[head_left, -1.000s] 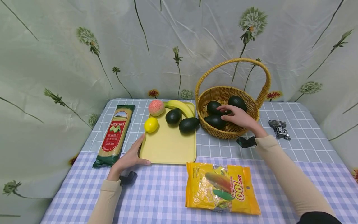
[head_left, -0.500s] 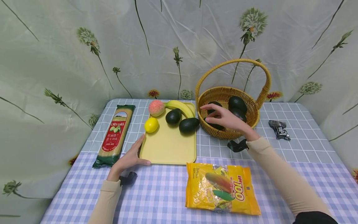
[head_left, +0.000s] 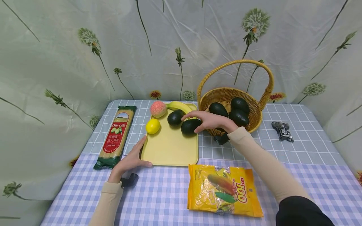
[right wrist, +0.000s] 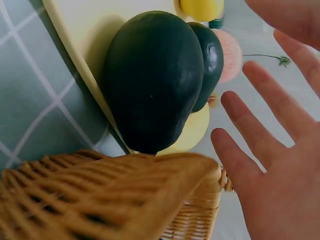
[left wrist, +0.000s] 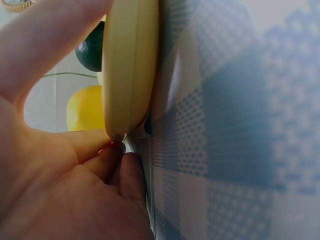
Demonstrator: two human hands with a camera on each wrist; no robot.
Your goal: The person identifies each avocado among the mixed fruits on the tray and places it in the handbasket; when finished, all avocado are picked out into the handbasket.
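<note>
The right hand (head_left: 210,121) hovers at the tray's right edge, thumb and fingers spread about a dark avocado (head_left: 190,126); in the right wrist view its fingers stand apart from that avocado (right wrist: 152,80). The left hand (head_left: 131,160) rests at the left edge of the yellow tray (head_left: 169,153), thumb near its front corner; in the left wrist view the fingers touch the tray's rim (left wrist: 131,65). Another avocado (head_left: 175,117), a banana (head_left: 181,106), a peach (head_left: 158,109) and a lemon (head_left: 153,126) lie on the tray or its edge.
A wicker basket (head_left: 255,117) with a tall handle holds several avocados, right of the tray. A pasta packet (head_left: 116,136) lies at left, a yellow candy bag (head_left: 224,190) in front, a small black packet (head_left: 282,131) at right.
The right hand has moved left from over the basket to the avocado at the tray's right edge. An avocado it held near now lies uncovered in the basket. The left hand has not moved.
</note>
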